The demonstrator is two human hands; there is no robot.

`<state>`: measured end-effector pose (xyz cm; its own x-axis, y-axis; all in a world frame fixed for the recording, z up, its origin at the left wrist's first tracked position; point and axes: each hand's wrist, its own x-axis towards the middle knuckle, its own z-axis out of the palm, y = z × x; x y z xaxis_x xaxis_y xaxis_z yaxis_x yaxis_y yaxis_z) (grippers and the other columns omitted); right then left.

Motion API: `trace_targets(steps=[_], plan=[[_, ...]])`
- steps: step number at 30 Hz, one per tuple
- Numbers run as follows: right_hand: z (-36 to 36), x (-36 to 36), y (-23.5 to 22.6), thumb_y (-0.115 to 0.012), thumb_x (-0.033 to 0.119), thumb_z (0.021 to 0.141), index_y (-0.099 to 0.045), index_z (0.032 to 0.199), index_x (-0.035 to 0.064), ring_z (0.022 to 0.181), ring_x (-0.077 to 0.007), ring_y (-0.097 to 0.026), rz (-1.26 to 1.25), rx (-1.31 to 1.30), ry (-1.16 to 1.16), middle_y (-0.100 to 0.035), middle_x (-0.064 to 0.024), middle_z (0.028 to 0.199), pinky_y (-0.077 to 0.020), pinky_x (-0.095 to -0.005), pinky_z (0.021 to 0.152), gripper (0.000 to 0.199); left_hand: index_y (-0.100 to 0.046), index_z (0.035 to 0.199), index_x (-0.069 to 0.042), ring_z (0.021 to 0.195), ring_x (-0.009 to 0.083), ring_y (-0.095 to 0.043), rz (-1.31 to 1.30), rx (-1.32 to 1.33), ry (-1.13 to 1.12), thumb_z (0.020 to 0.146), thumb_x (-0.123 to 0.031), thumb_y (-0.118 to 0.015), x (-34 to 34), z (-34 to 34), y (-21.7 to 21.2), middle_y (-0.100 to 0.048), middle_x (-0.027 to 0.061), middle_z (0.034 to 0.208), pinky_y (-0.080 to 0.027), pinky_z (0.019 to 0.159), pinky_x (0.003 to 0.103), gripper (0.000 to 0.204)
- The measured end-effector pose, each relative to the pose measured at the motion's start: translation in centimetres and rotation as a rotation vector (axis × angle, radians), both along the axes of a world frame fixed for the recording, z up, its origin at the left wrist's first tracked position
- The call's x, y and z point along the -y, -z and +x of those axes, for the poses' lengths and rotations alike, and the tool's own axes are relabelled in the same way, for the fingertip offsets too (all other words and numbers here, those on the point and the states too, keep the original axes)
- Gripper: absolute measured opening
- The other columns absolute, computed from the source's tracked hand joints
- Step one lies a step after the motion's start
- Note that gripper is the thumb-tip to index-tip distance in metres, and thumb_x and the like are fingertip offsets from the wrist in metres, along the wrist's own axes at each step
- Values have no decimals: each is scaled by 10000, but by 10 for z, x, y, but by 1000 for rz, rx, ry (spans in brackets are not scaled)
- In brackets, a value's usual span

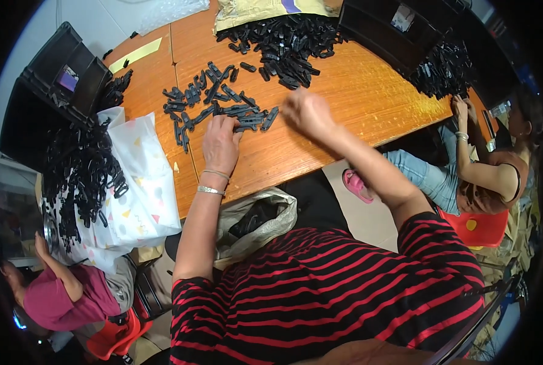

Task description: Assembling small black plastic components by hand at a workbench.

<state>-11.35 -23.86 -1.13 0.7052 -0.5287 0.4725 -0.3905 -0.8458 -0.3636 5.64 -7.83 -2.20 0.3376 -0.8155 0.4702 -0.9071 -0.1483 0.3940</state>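
My left hand (220,147) rests on the wooden table, its fingers bent down over the near end of a black plastic part (248,121). Loose black plastic parts (192,94), long and narrow, lie scattered just beyond it. One more black part (269,118) sits between my two hands. My right hand (311,114) is raised to the right of these, smeared by motion with its fingers curled. Whether anything is in its fingers cannot be made out. A larger heap of black parts (290,48) spreads at the far side, in front of a yellowish sack (265,13).
Black crates (58,67) stand at left; another crate (387,33) is at far right. A patterned white sheet (143,176) lies at the left, near more black parts (80,176). An open sack (283,207) is below the table edge. Co-workers (64,292) sit on both sides.
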Motion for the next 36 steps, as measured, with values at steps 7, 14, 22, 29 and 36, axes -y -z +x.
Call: trace_targets(steps=[7,14,22,29,36], plan=[[34,69,1,-727,169,730,-664,886,43,853,-350,-622,-44,-267,161,-634,-151,892,-501,-423,741,210,-580,911,-19,826,308,-568,-44,-16,106,743,6,-693,2,1,6,-562,113,861,-469,703,384,203],[29,49,-14,-782,160,689,-632,859,35,866,-339,-625,282,-365,91,-654,-162,884,-488,-419,744,259,-606,962,-1,751,328,-586,14,-415,135,772,13,-664,-19,-4,6,-576,145,838,-482,672,366,200],[22,44,-8,-745,136,742,-649,959,33,908,-330,-606,186,-233,62,-632,-146,960,-483,-406,760,258,-621,920,-16,824,360,-558,-109,-181,58,730,-5,-688,-13,-16,14,-556,155,867,-459,714,397,202],[17,34,1,-685,156,802,-664,1052,81,831,-342,-611,97,-124,84,-627,-150,916,-491,-413,727,262,-621,950,-8,764,168,-617,-112,-534,0,778,-6,-677,-22,-19,7,-594,74,884,-510,618,249,182],[17,15,-9,-666,134,801,-653,1026,77,794,-353,-622,-18,-133,55,-639,-150,919,-508,-417,696,232,-626,937,-7,669,83,-586,-151,-944,86,797,4,-666,-26,-18,10,-609,26,861,-488,588,230,146]])
